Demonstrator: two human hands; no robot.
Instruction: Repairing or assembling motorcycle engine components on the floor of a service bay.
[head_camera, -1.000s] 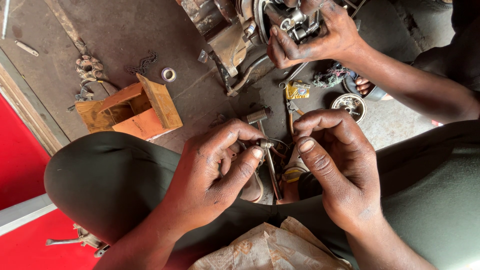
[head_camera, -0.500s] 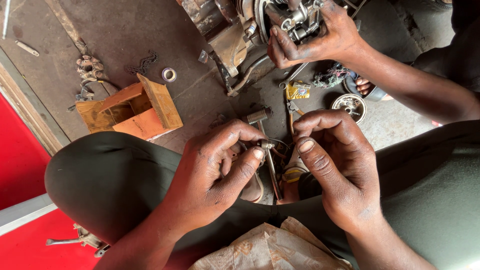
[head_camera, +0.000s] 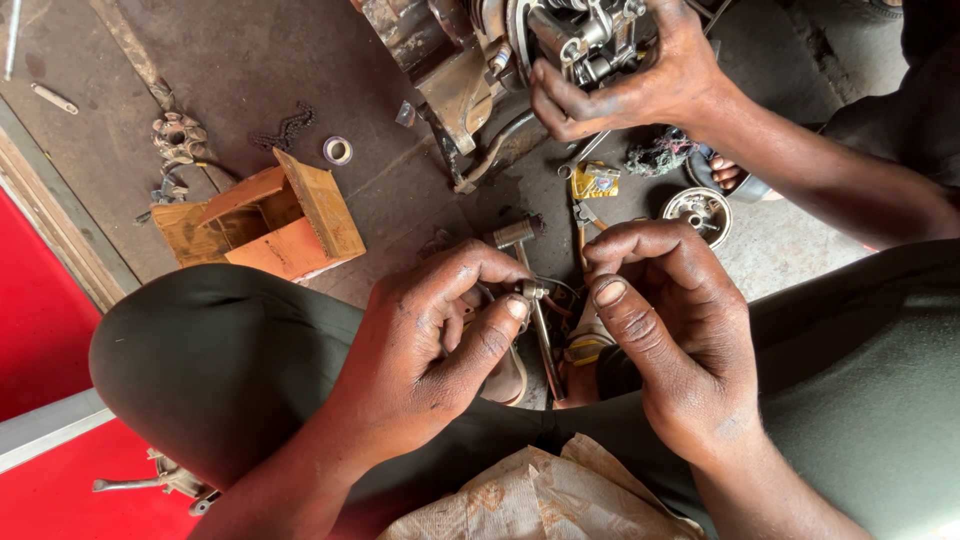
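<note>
My left hand (head_camera: 440, 340) pinches a small metal fitting (head_camera: 531, 290) between thumb and fingers, held over the gap between my knees. My right hand (head_camera: 670, 330) is just to its right, fingers curled and pinched close to the fitting on what looks like a thin wire; what it grips is too small to tell. Below the hands a hammer (head_camera: 530, 300) lies on the ground, head pointing away from me. My dark green trousers (head_camera: 220, 370) fill the lower part of the view.
Another person's hand (head_camera: 640, 80) grips a greasy engine part (head_camera: 590, 35) at the top. A small wooden box (head_camera: 265, 220), a chain (head_camera: 285, 128), a ring (head_camera: 338, 150), a round metal hub (head_camera: 697, 213) and yellow-handled pliers (head_camera: 585, 215) lie on the concrete floor. A red surface (head_camera: 40, 330) borders the left.
</note>
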